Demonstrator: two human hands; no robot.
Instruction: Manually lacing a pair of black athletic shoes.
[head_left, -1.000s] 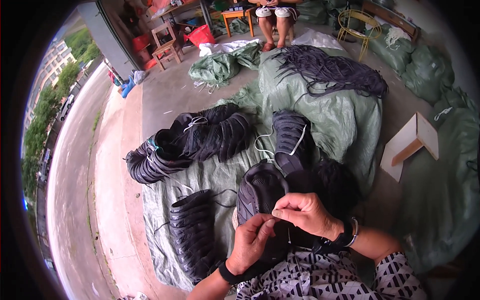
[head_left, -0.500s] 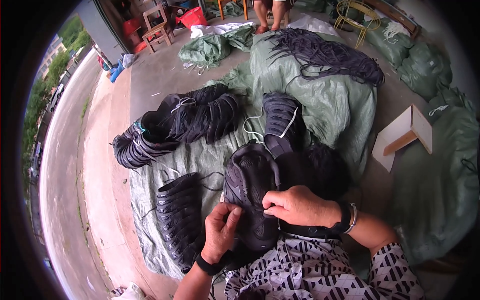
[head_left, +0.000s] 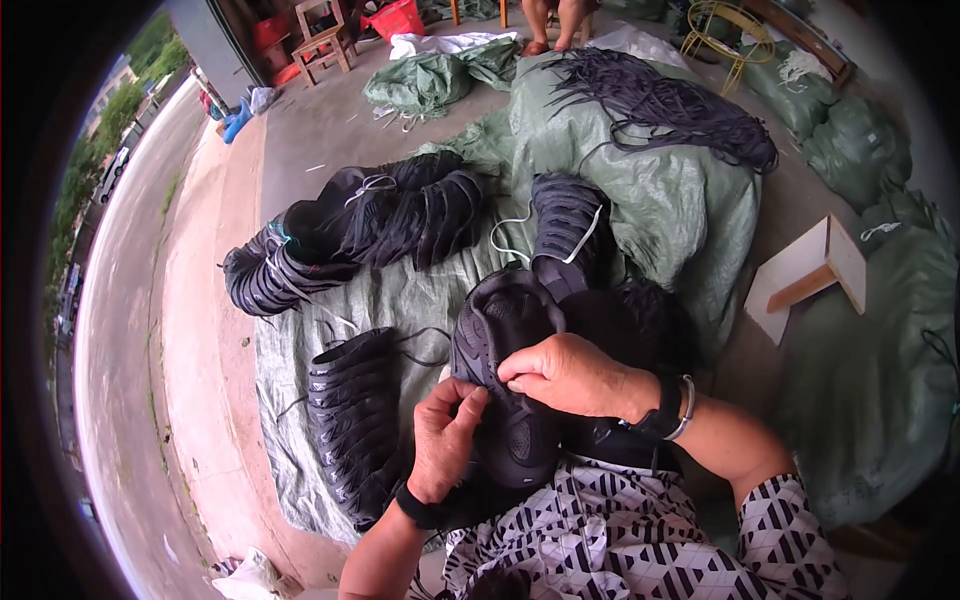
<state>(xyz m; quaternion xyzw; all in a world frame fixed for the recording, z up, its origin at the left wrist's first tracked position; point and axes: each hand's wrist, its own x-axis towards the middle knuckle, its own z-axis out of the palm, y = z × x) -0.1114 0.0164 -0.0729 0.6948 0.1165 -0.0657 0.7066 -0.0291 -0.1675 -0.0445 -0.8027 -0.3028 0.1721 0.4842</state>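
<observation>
A black shoe upper (head_left: 475,335) with mesh panels lies over my lap, its heel opening away from me and its toe near me. My left hand (head_left: 446,440) is closed at the upper's left edge, thumb and forefinger pinched together. Across the upper's middle comes my right hand (head_left: 580,378), also closed, its fingertips pinched just beside the left hand's. Whatever lies between either set of fingertips is too small to make out. Just beyond the upper, a nested stack of black shoe uppers (head_left: 565,225) is tied with a white lace.
More nested black uppers (head_left: 355,405) lie to the left, with further bundles (head_left: 400,215) behind on a green woven sheet (head_left: 295,370). A heap of dark laces (head_left: 660,110) tops a green sack (head_left: 680,205). At right stands a small white board stand (head_left: 810,265). Another person's legs (head_left: 560,20) show far off.
My right hand has shifted left and away from me across the upper, drawing nearer my left hand. The left hand stays pinched at the edge. The view has tilted slightly.
</observation>
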